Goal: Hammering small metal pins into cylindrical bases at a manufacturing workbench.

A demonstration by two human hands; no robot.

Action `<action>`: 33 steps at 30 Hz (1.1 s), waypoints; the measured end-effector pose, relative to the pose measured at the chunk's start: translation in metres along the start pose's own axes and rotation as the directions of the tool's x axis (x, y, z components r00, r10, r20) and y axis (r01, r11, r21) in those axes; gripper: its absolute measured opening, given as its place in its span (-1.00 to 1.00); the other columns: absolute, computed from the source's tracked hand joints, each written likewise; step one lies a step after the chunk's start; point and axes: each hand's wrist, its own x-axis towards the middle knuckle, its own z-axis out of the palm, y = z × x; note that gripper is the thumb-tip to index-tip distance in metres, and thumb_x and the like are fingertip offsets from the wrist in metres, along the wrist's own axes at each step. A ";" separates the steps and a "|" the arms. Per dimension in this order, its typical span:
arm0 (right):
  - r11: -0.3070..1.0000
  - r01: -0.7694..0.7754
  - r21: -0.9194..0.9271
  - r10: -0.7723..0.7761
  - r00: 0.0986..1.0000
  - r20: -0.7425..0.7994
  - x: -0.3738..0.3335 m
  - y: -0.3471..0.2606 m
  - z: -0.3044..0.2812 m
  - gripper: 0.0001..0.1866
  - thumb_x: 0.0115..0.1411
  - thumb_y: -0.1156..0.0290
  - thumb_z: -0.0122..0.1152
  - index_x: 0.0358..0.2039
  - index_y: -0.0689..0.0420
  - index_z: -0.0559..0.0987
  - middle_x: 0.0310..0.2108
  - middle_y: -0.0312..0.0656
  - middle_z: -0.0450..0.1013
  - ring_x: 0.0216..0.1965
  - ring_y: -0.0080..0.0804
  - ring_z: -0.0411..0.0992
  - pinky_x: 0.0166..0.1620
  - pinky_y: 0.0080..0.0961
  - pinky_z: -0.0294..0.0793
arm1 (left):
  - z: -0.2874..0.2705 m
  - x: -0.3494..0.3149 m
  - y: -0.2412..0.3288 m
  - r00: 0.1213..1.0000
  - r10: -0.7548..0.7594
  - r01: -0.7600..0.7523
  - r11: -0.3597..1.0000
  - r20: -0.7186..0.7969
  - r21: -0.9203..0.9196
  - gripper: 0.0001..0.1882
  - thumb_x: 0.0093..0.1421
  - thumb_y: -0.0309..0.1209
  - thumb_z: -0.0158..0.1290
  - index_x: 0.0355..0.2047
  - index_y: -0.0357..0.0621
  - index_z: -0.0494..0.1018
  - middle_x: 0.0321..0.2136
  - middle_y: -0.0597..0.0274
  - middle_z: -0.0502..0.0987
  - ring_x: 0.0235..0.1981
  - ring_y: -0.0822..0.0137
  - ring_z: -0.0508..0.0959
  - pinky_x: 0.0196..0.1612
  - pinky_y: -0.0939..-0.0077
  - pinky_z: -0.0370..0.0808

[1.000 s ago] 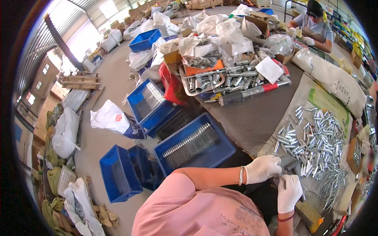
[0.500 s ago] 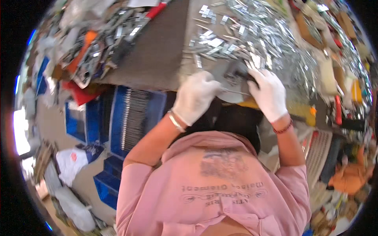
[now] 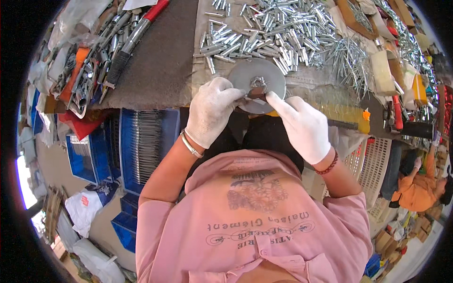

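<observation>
A round grey metal disc [image 3: 236,74] lies at the near edge of the workbench, with a small cluster of shiny metal bits [image 3: 258,82] on it. In front of that cluster is a small dark brown piece [image 3: 257,93]. My left hand [image 3: 211,112], in a white glove, pinches something small at the disc's left side; its fingertips hide most of it. My right hand [image 3: 306,126], also gloved, has its index finger against the brown piece's right end. Its thumb is hidden and its other fingers are curled. Many silvery metal tubes [image 3: 273,35] spread over the bench beyond the disc.
Thin metal pins [image 3: 348,59] are heaped at the right. A red-handled tool [image 3: 137,34] and an orange-handled one [image 3: 75,70] lie at the left. Blue crates [image 3: 126,160] with rods stand below the bench. A person in orange [image 3: 417,188] is at far right.
My hands have moved left and closer together in view, now at the disc with the brown piece between them. The bench has shifted left in the picture and looks sharper.
</observation>
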 end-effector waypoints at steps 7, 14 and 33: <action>0.988 0.000 0.153 0.042 0.961 -0.273 0.011 -0.008 -0.016 -0.47 0.18 0.58 0.40 0.16 -0.14 0.70 -0.22 -0.22 0.59 -0.30 -0.23 0.62 -0.25 -0.40 0.62 | -0.006 0.003 -0.003 0.999 0.040 -0.040 0.999 -0.022 0.019 -0.73 -0.01 -0.52 0.41 -0.28 -0.01 0.65 -0.38 0.20 0.54 -0.29 0.04 0.60 -0.25 0.16 0.55; 0.975 -0.185 0.124 0.179 0.982 0.059 0.027 0.021 0.005 -0.55 0.20 0.48 0.43 0.14 0.02 0.68 -0.22 -0.06 0.53 -0.21 -0.05 0.56 -0.10 -0.23 0.55 | -0.013 0.006 -0.002 0.999 0.038 -0.039 0.999 -0.009 -0.029 -0.82 0.04 -0.47 0.41 -0.32 -0.03 0.69 -0.38 0.18 0.56 -0.30 0.02 0.61 -0.25 0.15 0.55; 0.446 -0.718 0.535 0.274 0.678 0.682 -0.008 -0.036 0.028 -0.74 0.27 0.41 0.35 -0.04 0.17 0.64 -0.38 -0.06 0.58 -0.35 -0.35 0.57 -0.20 -0.40 0.56 | -0.011 -0.031 0.054 0.630 -0.726 0.746 0.465 0.277 -0.477 -0.29 0.34 -0.62 0.18 0.47 -0.21 0.26 -0.30 0.19 0.69 -0.41 0.53 0.59 -0.31 0.60 0.56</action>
